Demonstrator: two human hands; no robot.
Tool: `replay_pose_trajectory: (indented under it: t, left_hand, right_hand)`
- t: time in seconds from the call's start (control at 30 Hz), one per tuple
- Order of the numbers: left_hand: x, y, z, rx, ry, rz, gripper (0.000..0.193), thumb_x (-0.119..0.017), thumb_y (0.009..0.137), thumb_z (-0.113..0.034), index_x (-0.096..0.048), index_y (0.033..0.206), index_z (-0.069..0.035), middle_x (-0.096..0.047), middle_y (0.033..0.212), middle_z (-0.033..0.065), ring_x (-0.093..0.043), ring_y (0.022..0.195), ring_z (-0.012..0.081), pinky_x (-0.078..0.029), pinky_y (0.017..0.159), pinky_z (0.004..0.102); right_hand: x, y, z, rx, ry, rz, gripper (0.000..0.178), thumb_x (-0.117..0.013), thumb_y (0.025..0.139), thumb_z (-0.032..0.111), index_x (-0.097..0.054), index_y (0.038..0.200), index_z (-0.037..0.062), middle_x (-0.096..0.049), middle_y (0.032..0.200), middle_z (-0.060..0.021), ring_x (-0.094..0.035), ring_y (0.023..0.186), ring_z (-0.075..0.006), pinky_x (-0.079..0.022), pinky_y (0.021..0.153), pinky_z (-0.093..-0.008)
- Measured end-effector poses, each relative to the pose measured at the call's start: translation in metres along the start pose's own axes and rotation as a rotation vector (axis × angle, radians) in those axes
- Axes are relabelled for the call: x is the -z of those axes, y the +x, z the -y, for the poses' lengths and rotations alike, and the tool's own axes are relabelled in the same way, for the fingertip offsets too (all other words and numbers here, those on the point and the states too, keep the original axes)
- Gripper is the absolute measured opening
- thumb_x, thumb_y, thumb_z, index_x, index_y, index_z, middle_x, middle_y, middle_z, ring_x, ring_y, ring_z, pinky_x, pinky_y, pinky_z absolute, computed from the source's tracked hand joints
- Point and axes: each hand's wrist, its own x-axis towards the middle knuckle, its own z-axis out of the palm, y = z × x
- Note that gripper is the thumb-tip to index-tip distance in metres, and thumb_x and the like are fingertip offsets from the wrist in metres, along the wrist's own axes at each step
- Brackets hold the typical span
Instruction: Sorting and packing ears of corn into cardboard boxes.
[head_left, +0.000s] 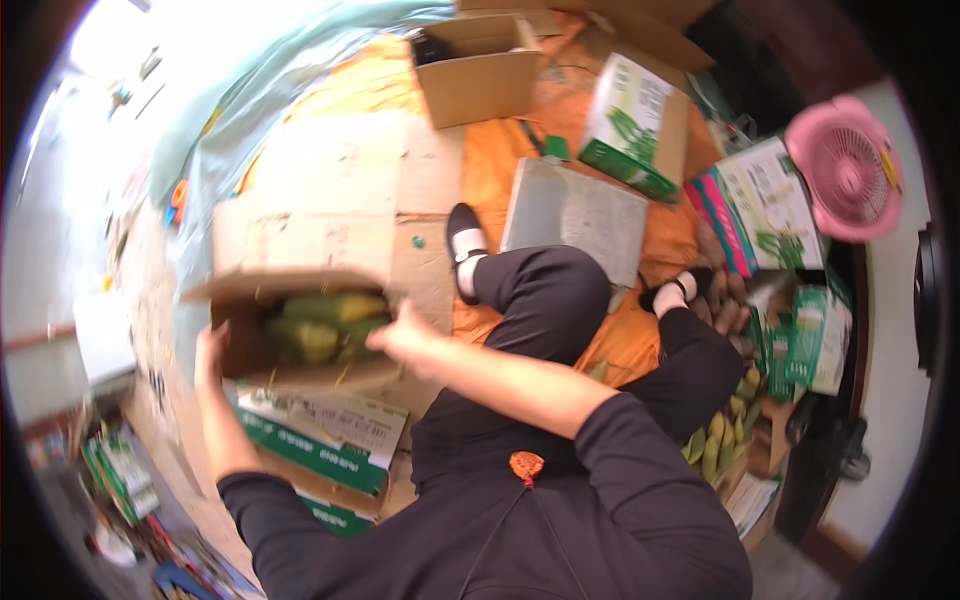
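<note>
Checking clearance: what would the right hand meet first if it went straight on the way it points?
The right side of the open cardboard box, which the right hand appears to be gripping; beyond it, likely the green-yellow produce inside. Blur leaves depth unclear.

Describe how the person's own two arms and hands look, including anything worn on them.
Both the left hand and right hand are ungloved, with no watch or bracelet visible. The plain, dark fabric left sleeve and matching right sleeve end near the elbows, leaving the forearms bare. Blur hides any small rings.
</note>
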Motion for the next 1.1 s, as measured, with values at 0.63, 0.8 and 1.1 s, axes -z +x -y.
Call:
replay_pose_trajectory:
  t: [0.63, 0.8, 1.1]
  left_hand:
    - [0.014, 0.007, 0.046, -0.198, 0.320, -0.113, 0.028, -0.061, 0.086, -0.016, -0.063, 0.106, 0.003, -0.067, 0.097, 0.0144, -0.061, 0.084, 0.0233, -0.049, 0.079, 0.0357]
    - [0.017, -0.009, -0.010, -0.396, 0.187, -0.251, 0.027, -0.060, 0.088, -0.015, -0.062, 0.108, 0.003, -0.066, 0.101, 0.0141, -0.061, 0.088, 0.0230, -0.048, 0.082, 0.0350]
    - [-0.076, -0.106, -0.189, -0.763, -0.096, -0.470, 0.027, -0.057, 0.091, -0.014, -0.061, 0.112, 0.003, -0.064, 0.109, 0.0136, -0.060, 0.095, 0.0225, -0.047, 0.087, 0.0336]
  right_hand:
    - [0.044, -0.076, 0.053, 0.499, -0.177, 0.497, 0.037, -0.061, 0.079, 0.010, -0.057, 0.112, -0.0063, -0.064, 0.088, -0.0134, -0.061, 0.079, -0.0172, -0.049, 0.069, -0.0283]
    - [0.146, -0.141, 0.119, 0.775, -0.069, 0.204, 0.032, -0.058, 0.085, 0.009, -0.056, 0.111, -0.0077, -0.065, 0.085, -0.0103, -0.061, 0.078, -0.0142, -0.050, 0.073, -0.0276]
    - [0.381, -0.228, 0.107, 0.871, -0.253, -0.608, 0.026, -0.061, 0.089, 0.012, -0.059, 0.111, -0.0010, -0.065, 0.093, -0.0039, -0.060, 0.083, -0.0077, -0.049, 0.076, -0.0242]
